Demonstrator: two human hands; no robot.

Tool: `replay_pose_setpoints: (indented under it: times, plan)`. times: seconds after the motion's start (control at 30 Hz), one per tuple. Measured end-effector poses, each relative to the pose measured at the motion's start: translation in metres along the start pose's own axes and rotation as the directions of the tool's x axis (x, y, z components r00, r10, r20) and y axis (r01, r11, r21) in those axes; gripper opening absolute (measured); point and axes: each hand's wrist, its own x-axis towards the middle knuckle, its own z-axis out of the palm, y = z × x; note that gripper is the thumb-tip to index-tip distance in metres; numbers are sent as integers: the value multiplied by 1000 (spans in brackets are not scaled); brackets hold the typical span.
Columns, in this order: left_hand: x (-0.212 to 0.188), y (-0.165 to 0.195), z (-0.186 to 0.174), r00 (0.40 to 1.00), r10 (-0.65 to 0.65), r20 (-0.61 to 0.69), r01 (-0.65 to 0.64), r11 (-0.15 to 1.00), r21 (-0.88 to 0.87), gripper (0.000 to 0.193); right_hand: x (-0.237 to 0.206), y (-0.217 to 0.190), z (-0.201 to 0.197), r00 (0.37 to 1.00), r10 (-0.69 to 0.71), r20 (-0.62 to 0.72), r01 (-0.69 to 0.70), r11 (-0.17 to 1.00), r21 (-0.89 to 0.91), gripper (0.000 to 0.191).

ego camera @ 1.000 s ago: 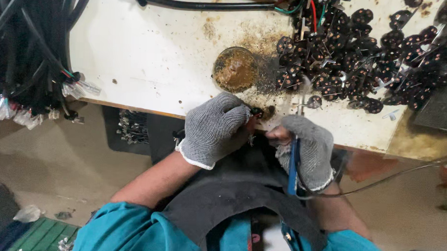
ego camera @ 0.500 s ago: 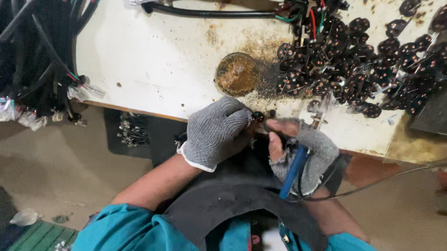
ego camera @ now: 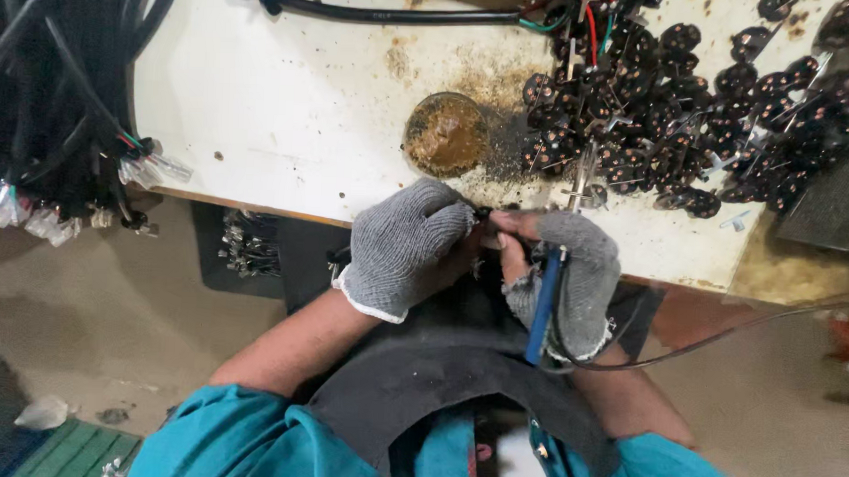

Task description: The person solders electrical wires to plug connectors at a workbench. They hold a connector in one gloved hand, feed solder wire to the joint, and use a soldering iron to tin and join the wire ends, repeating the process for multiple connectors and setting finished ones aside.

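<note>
At the near edge of the white worktop [ego camera: 288, 102], the gloved left hand [ego camera: 407, 247] pinches a small dark part [ego camera: 483, 213] in a narrow grip, touching the gloved right hand [ego camera: 566, 272], whose grip is closed around a blue-handled tool [ego camera: 543, 307].

We see no labels, signs or screens anywhere. Only package-like things: small clear plastic sleeves [ego camera: 149, 168] on the wire ends at the bench's left edge, plus more clear bags [ego camera: 12, 210] hanging lower left under the black cable bundle [ego camera: 44, 75]. One crumpled clear wrapper [ego camera: 42, 411] lies on the floor, bottom left.
</note>
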Motion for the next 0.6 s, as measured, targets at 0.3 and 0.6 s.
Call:
replay_pose_setpoints:
  times: [0.3,0.6]
  plan:
    - [-4,-4,-5,997,72,3,-72,997,-13,23,-1,8,3,996,-86,22,89,978,-191,19]
    - [27,1,-114,825,-111,554,190,978,-87,27,-13,18,-1,993,119,18,-121,980,161,18]
